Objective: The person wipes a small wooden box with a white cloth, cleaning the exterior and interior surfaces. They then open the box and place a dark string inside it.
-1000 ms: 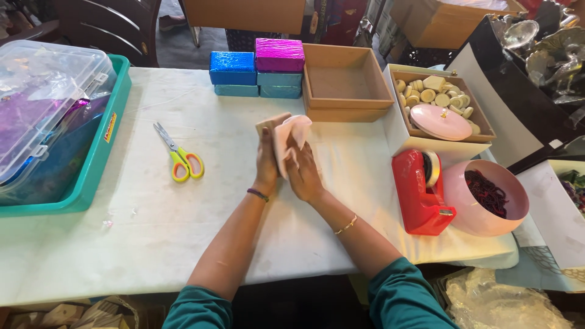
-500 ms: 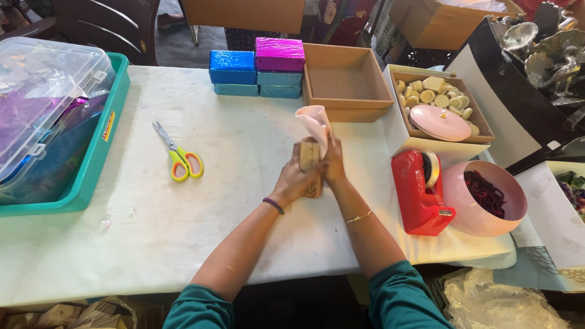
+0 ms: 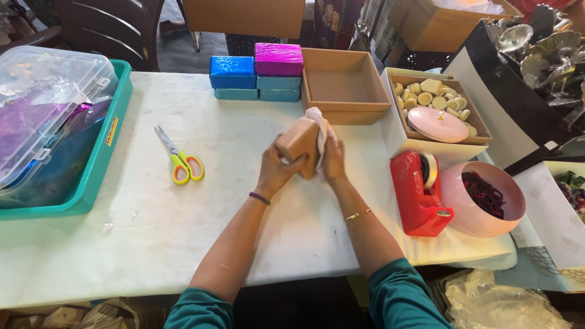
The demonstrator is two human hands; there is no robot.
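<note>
Two hands on one small tan box (image 3: pixel 298 143) right now, lifted just off the middle of the white counter (image 3: pixel 152 244). The left hand (image 3: pixel 275 173) has its grip wrapped around the near end of the box, tilting it up on a corner, while the right hand (image 3: pixel 332 159) presses a pale sheet of paper (image 3: pixel 317 122) against the far side. Looks to me like the wrapping step is just getting started: the paper covers only one face, so I'd say the box needs turning while the sheet gets smoothed around it.

Foil-wrapped blue and magenta boxes (image 3: pixel 256 76) sit stacked at 11 o'clock from the hands, and an open brown tray (image 3: pixel 344 85) sits at 12. The red tape dispenser (image 3: pixel 417 195) is at 4 o'clock, near enough for the right hand, and the yellow-handled scissors (image 3: pixel 180 159) lie at 9 o'clock.
</note>
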